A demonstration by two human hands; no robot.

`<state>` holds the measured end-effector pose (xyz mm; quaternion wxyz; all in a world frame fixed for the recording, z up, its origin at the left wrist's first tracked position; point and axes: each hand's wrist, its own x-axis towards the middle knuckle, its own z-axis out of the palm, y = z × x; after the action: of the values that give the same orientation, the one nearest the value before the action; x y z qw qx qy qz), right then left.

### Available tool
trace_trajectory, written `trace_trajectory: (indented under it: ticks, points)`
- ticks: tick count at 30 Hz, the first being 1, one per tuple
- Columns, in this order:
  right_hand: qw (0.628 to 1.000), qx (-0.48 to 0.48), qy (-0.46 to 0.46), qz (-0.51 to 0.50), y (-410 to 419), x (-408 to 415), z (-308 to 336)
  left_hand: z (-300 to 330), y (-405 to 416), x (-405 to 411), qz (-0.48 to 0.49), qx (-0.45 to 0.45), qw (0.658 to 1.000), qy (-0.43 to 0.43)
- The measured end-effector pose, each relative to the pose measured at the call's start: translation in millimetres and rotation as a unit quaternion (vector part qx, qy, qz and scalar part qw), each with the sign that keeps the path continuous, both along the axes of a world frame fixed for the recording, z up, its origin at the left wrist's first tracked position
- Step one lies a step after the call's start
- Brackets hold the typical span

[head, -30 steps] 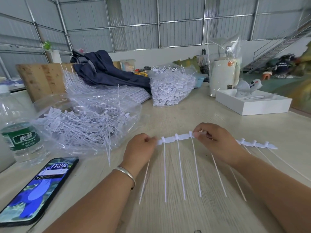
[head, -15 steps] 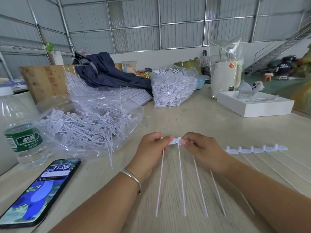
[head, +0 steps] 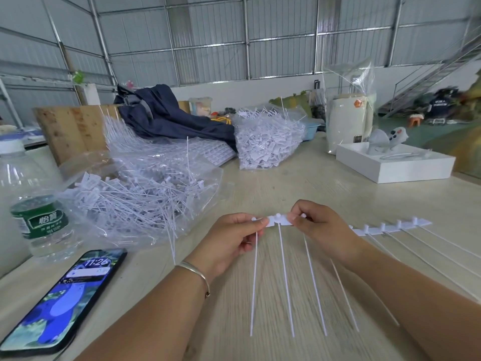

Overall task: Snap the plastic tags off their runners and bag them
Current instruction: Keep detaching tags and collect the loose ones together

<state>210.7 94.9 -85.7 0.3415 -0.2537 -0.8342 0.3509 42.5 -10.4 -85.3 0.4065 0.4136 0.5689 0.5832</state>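
Note:
A white runner strip of plastic tags is held just above the table between both hands, its long thin tails hanging toward me. My left hand pinches the strip's left end. My right hand pinches it close by on the right. The rest of the strip runs out to the right past my right hand with several more tags on it. A clear plastic bag full of loose separated tags lies open to the left.
A phone lies at the near left and a water bottle stands behind it. A second bag of tags, a dark jacket, a white box and a white appliance sit farther back.
My hands have closed in toward each other along the strip, leaving one tag between them, and the strip has slid left. The free end on the right has lengthened.

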Motion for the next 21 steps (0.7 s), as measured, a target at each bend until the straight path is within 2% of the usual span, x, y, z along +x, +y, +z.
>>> trace_trajectory:
  ticks: [7,11,17,21]
  points:
    - [0.999,0.028,-0.023,-0.003,-9,3,8,6,-2,-3,-0.092,0.037,0.985,-0.138]
    - [0.999,0.021,-0.042,-0.013,-11,11,16,6,-2,-2,-0.113,0.038,0.980,-0.159]
    - [0.998,-0.049,0.020,0.037,-13,15,21,7,-2,1,-0.134,0.041,0.974,-0.179]
    - [0.996,-0.064,0.019,0.052,-14,17,21,6,-2,4,-0.151,0.036,0.970,-0.189]
